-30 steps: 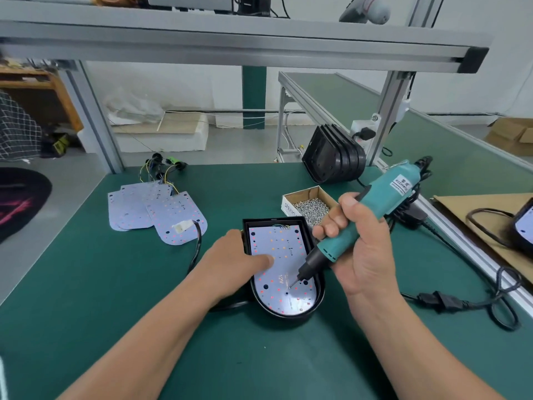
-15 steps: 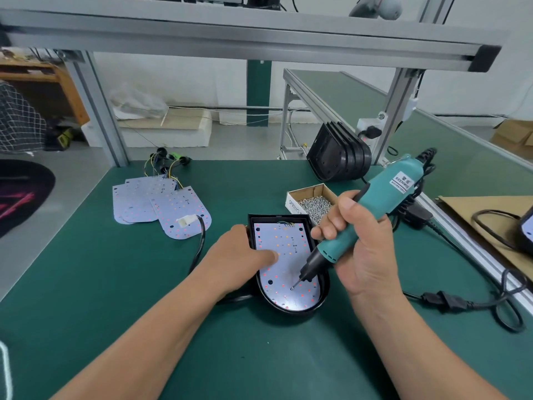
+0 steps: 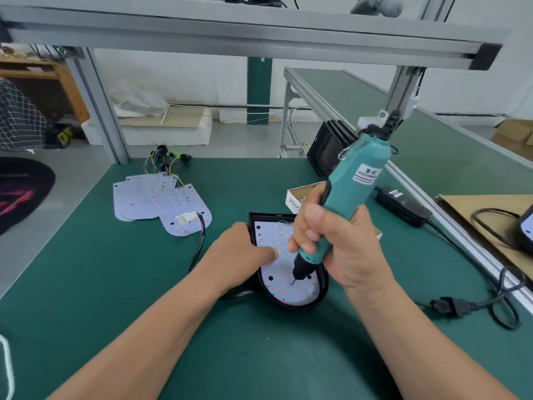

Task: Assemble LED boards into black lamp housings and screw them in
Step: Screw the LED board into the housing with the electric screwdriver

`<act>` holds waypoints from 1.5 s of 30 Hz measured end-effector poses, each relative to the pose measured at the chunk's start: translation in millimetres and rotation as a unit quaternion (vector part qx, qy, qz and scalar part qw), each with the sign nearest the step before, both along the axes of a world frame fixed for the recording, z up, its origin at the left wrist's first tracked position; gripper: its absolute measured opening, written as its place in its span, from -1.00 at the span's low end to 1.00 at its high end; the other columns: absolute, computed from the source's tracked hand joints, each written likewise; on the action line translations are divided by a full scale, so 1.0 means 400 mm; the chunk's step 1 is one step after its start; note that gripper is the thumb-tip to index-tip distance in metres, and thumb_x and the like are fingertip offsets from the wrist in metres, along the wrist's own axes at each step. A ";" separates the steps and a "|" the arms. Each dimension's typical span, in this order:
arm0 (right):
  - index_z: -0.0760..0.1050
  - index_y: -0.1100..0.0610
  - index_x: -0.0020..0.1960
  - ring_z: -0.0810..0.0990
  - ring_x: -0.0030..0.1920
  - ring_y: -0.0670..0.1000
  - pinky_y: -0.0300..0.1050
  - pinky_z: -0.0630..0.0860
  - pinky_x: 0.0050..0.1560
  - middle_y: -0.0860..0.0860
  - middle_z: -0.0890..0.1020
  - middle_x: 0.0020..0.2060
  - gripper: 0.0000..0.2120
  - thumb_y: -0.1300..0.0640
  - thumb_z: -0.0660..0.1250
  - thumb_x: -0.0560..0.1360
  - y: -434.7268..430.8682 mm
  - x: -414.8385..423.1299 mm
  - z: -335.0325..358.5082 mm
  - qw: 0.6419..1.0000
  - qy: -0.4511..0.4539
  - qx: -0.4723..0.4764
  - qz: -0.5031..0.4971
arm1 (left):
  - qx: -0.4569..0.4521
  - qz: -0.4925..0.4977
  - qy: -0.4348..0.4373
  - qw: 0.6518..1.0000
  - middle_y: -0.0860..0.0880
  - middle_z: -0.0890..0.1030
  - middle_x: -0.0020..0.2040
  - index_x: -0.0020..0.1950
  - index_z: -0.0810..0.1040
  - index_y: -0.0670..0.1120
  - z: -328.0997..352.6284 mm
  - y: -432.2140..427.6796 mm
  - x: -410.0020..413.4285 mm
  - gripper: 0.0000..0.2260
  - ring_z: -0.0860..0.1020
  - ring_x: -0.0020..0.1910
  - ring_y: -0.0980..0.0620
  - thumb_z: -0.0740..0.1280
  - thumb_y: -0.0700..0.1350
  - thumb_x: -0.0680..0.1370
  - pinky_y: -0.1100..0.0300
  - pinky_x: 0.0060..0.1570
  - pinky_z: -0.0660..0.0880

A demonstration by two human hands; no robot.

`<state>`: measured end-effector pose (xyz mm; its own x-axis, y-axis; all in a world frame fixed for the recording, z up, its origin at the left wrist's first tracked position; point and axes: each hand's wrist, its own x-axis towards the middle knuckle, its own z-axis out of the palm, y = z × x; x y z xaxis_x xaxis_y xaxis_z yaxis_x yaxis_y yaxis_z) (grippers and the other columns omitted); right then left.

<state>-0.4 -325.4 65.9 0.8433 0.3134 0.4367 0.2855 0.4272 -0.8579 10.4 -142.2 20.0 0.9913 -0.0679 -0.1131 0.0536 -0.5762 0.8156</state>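
The right hand (image 3: 343,249) is gripping the teal electric screwdriver (image 3: 353,192), fingers curled round its lower body and holding it tilted, top leaning toward the upper right of the frame. Its bit is meeting the LED board (image 3: 272,236) near the board's rounded lower end. The left hand (image 3: 239,258) is lying with straight fingers across the board's left half, pressing on it, not curling round anything. The board is sitting inside the black lamp housing (image 3: 325,281), which is resting on the green table (image 3: 115,284) at the centre of the frame. Just above the housing, partly hidden by the right hand, a small cardboard box of screws (image 3: 294,199) is standing. Spare LED boards (image 3: 161,203) are lying overlapped at centre left, wires trailing from them. A row of empty black housings (image 3: 328,151) is leaning on edge further up, and a black power adapter (image 3: 403,206) is lying at the right
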 end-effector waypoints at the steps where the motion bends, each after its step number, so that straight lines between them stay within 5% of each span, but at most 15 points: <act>1: 0.44 0.13 -0.22 0.38 -0.50 0.05 0.06 0.58 -0.27 0.05 0.37 -0.44 -0.86 0.19 0.39 0.46 0.005 0.002 0.003 1.000 -0.001 -0.012 0.006 | 0.004 -0.004 -0.002 1.000 0.13 0.41 -0.43 -0.26 0.44 -0.02 0.000 0.000 0.001 -0.78 0.33 -0.41 0.05 0.46 -0.01 0.43 0.13 -0.32 0.26; 7: 0.55 0.12 -0.11 0.40 -0.49 0.06 0.07 0.60 -0.22 0.06 0.38 -0.45 -0.92 0.20 0.38 0.40 -0.008 0.008 0.003 0.999 0.026 0.004 0.045 | 0.007 -0.001 0.000 1.000 0.13 0.40 -0.42 -0.25 0.42 -0.07 0.002 -0.002 0.002 -0.75 0.33 -0.40 0.04 0.46 -0.01 0.43 0.11 -0.32 0.26; 16: 0.54 0.14 -0.01 0.45 -0.44 0.09 0.09 0.59 -0.19 0.07 0.44 -0.39 -0.93 0.19 0.39 0.51 -0.016 0.003 0.001 0.998 -0.025 0.042 -0.046 | 0.015 0.007 0.013 1.000 0.17 0.59 -0.36 -0.12 0.61 -0.07 0.005 0.004 -0.004 -0.80 0.51 -0.35 0.10 0.49 0.03 0.41 0.17 -0.28 0.43; 20: 0.52 0.06 -0.07 0.41 -0.39 -0.03 -0.07 0.57 -0.20 -0.03 0.39 -0.37 -0.94 0.11 0.35 0.57 -0.030 0.026 0.002 0.984 0.053 0.155 -0.074 | -0.013 0.023 0.032 0.999 0.15 0.66 -0.05 0.08 0.57 0.06 0.032 0.013 -0.016 -0.55 0.61 -0.11 0.17 0.36 0.40 0.47 0.14 -0.18 0.45; 22: 0.53 0.06 -0.08 0.41 -0.39 -0.08 -0.14 0.57 -0.20 -0.07 0.39 -0.37 -0.90 0.09 0.34 0.61 -0.050 0.039 -0.003 0.966 0.110 0.217 -0.086 | -0.107 0.063 0.042 0.991 0.02 0.52 -0.17 0.00 0.45 -0.01 0.052 0.019 -0.012 -0.63 0.42 -0.33 0.11 0.26 0.30 0.56 0.16 -0.34 0.27; 24: 0.52 0.07 -0.07 0.40 -0.38 -0.09 -0.16 0.57 -0.19 -0.08 0.38 -0.36 -0.89 0.08 0.33 0.63 -0.068 0.050 -0.008 0.947 0.146 0.266 -0.106 | -0.297 0.129 0.038 0.945 -0.13 0.42 -0.21 -0.02 0.43 -0.08 0.068 0.031 0.003 -0.91 0.28 -0.40 0.05 0.21 -0.10 0.66 0.22 -0.42 0.21; 27: 0.53 0.08 -0.10 0.40 -0.37 -0.09 -0.15 0.56 -0.17 -0.07 0.38 -0.35 -0.87 0.11 0.34 0.63 -0.085 0.060 -0.009 0.926 0.166 0.308 -0.141 | -0.510 0.158 0.067 0.843 -0.16 0.59 -0.16 0.23 0.50 -0.30 0.089 0.054 0.007 -0.77 0.48 -0.35 0.05 0.11 -0.44 0.67 0.28 -0.46 0.45; 30: 0.55 0.09 -0.13 0.40 -0.38 -0.08 -0.15 0.57 -0.16 -0.06 0.38 -0.35 -0.84 0.14 0.34 0.63 -0.090 0.064 -0.009 0.919 0.167 0.323 -0.155 | -0.570 0.107 0.096 0.809 -0.17 0.67 -0.19 0.25 0.52 -0.37 0.101 0.060 -0.002 -0.76 0.62 -0.30 0.07 0.10 -0.43 0.69 0.35 -0.37 0.57; 33: 0.55 0.09 -0.12 0.41 -0.37 -0.08 -0.14 0.58 -0.14 -0.05 0.39 -0.34 -0.84 0.15 0.33 0.64 -0.092 0.065 -0.011 0.915 0.166 0.333 -0.153 | -0.579 0.079 0.107 0.804 -0.10 0.71 -0.18 0.24 0.55 -0.29 0.107 0.050 -0.012 -0.82 0.68 -0.31 0.13 0.19 -0.31 0.72 0.36 -0.44 0.55; 39: 0.54 0.10 -0.10 0.41 -0.37 -0.08 -0.14 0.57 -0.15 -0.06 0.39 -0.33 -0.88 0.15 0.35 0.62 -0.094 0.067 -0.008 0.912 0.164 0.344 -0.150 | -0.489 -0.002 0.115 0.865 -0.04 0.64 -0.25 0.02 0.51 -0.14 0.115 0.013 -0.048 -0.71 0.46 -0.52 0.16 0.43 0.06 0.51 0.36 -0.61 0.30; 42: 0.56 0.10 -0.12 0.42 -0.37 -0.08 -0.14 0.58 -0.13 -0.05 0.40 -0.33 -0.87 0.16 0.36 0.61 -0.094 0.068 -0.008 0.909 0.167 0.351 -0.149 | -0.484 -0.020 0.141 0.863 -0.07 0.65 -0.23 0.08 0.58 -0.19 0.115 -0.003 -0.060 -0.63 0.44 -0.51 0.16 0.42 0.10 0.50 0.35 -0.60 0.30; 45: 0.56 0.10 -0.12 0.43 -0.37 -0.08 -0.13 0.59 -0.11 -0.05 0.41 -0.33 -0.88 0.16 0.37 0.61 -0.096 0.067 -0.006 0.909 0.161 0.355 -0.149 | -0.523 -0.030 0.178 0.833 -0.20 0.74 0.02 0.25 0.59 -0.29 0.119 -0.008 -0.063 -0.61 0.62 -0.34 0.09 0.30 0.01 0.65 0.31 -0.51 0.48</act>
<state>26.4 -363.7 63.3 0.9643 -0.2150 0.1546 0.2627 0.8503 -0.4560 -14.6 -145.4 67.8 0.8988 -0.3620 -0.2471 0.3962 0.4298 0.8113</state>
